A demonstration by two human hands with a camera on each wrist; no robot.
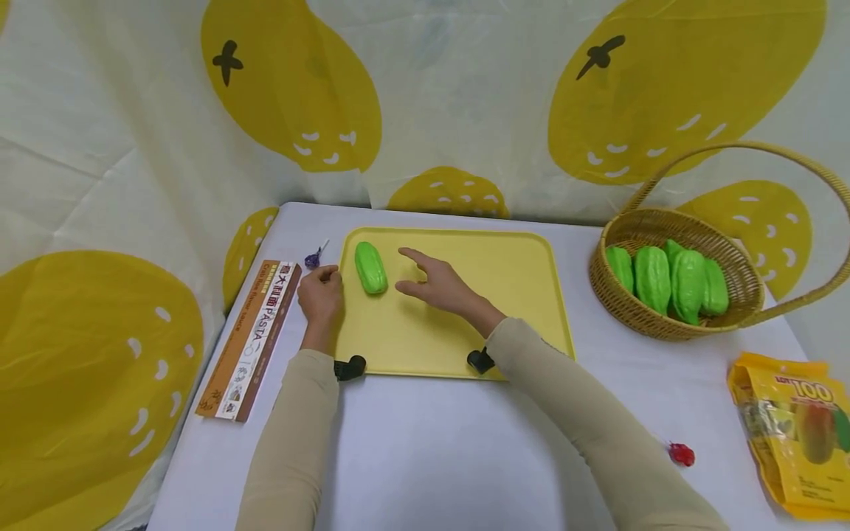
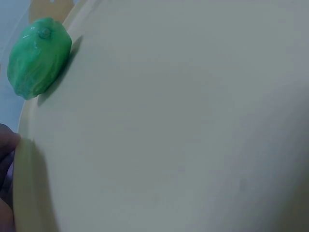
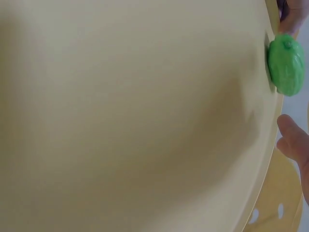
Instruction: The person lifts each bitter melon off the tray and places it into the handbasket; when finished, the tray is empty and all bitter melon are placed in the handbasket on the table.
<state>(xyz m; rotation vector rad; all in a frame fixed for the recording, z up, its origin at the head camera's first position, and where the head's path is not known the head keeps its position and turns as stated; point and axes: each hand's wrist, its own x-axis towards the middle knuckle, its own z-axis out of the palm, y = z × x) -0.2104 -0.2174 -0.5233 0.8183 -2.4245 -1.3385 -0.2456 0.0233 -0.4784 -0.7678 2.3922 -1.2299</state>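
A bright green, glossy, oblong fruit with shallow ridges [image 1: 370, 268] lies at the upper left of a yellow tray [image 1: 465, 354]. It also shows in the left wrist view [image 2: 39, 58] and the right wrist view [image 3: 286, 65]. My right hand [image 1: 438, 282] hovers over the tray just right of the fruit, thumb and fingers apart, holding nothing. Beside the tray's left rim, my left hand [image 1: 322, 296] has loosely bent fingers and nothing visible in its grasp. Whether it touches the rim cannot be told. A purple-wrapped lollipop [image 1: 313, 259] lies just beyond it.
At the right stands a wicker basket [image 1: 598, 284] with a tall handle and several similar green fruits [image 1: 688, 284]. A yellow mango snack bag [image 1: 797, 435] and a red-wrapped lollipop [image 1: 681, 454] lie nearer. Left of the tray is a pasta box [image 1: 249, 339]. A patterned cloth [image 1: 465, 110] hangs behind.
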